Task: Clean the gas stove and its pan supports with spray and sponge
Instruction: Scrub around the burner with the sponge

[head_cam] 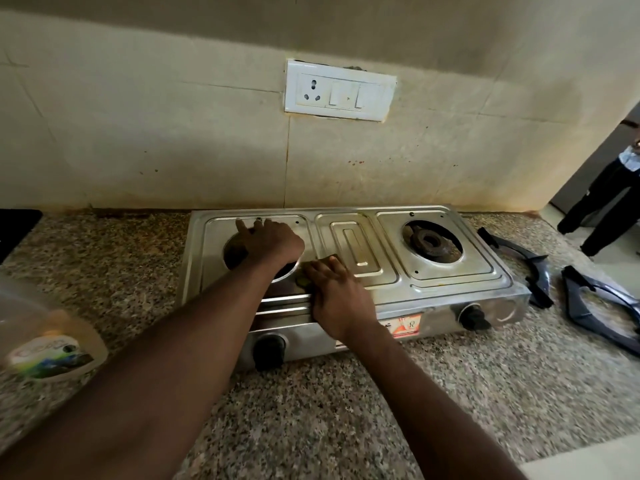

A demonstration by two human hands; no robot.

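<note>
Left hand (270, 244) rests open-fingered on the two-burner stainless-steel stove (358, 244). At its 4 o'clock, right hand (341, 296) presses a yellow-green sponge (303, 279) with straight fingers. The red front sticker (408, 326) is unreadable.

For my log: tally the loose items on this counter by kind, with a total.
Gas stove: 1
Pan supports, off the stove: 2
Sponge, under the right hand: 1
Bottle, blurred: 1
Total: 5
</note>
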